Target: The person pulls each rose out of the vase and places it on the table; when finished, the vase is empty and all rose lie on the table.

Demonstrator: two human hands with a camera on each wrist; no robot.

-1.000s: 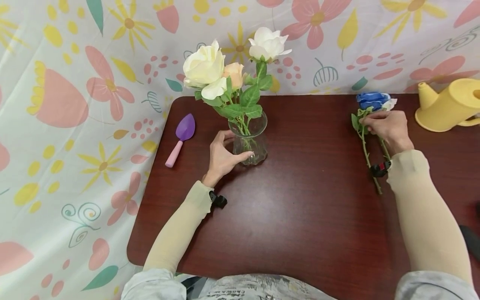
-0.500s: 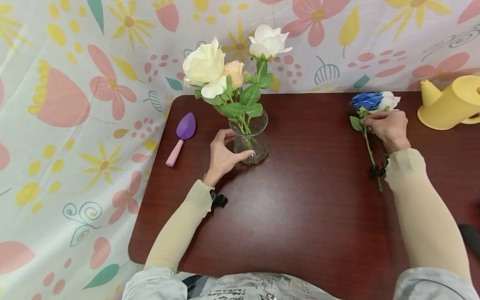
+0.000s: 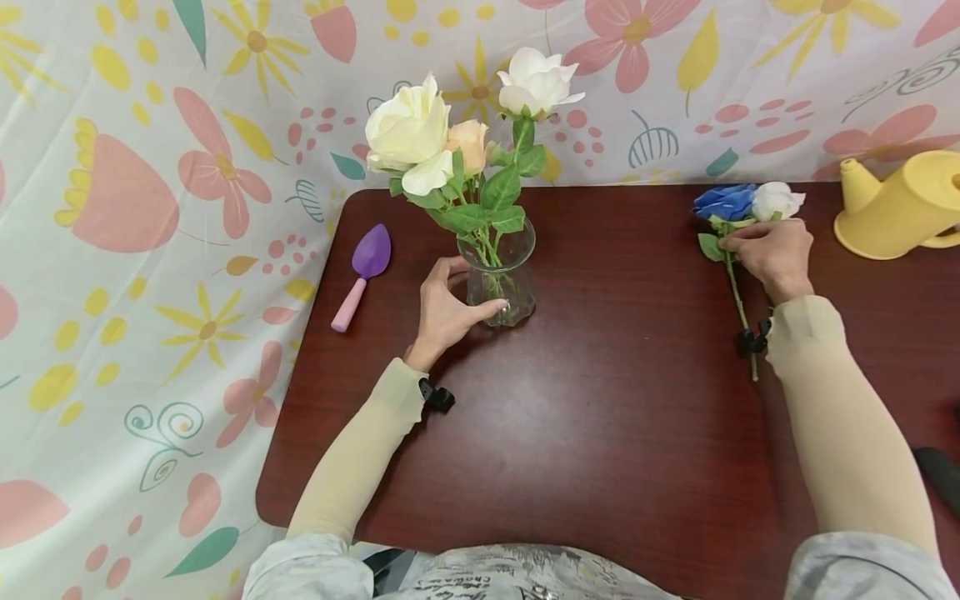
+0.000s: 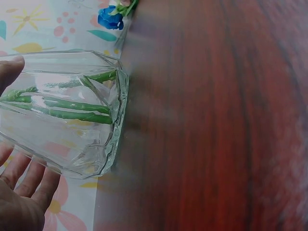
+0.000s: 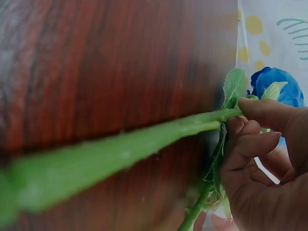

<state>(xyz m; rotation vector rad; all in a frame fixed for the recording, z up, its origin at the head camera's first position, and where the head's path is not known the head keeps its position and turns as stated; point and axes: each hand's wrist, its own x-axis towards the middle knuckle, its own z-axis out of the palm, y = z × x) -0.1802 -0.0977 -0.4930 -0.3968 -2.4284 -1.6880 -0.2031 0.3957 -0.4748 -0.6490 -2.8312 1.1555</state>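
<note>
My left hand [image 3: 446, 312] is around the clear glass vase [image 3: 517, 296], its thumb on the near side and its fingers on the far side. Green stems [image 4: 79, 108] show through the glass. Above the rim rise a cream rose [image 3: 408, 129], a small peach rose [image 3: 469, 148] and a white rose [image 3: 537, 83]. At the right, my right hand [image 3: 776, 257] pinches the stem of a blue rose [image 3: 722, 202] between thumb and index finger, just under its bloom. A second white rose [image 3: 777, 201] lies beside the blue one, its stem mostly hidden by the hand.
A purple trowel with a pink handle [image 3: 348, 306] lies left of the vase on the dark wooden table [image 3: 585, 400]. The yellow watering can [image 3: 892, 208] stands right of my right hand. Behind the table hangs a flower-printed cloth [image 3: 255, 150]. A black object [image 3: 937, 479] lies at the right edge.
The blue rose has shifted left, away from the white rose beside it, which now shows more fully. My right hand has moved slightly left. My left hand stays at the vase.
</note>
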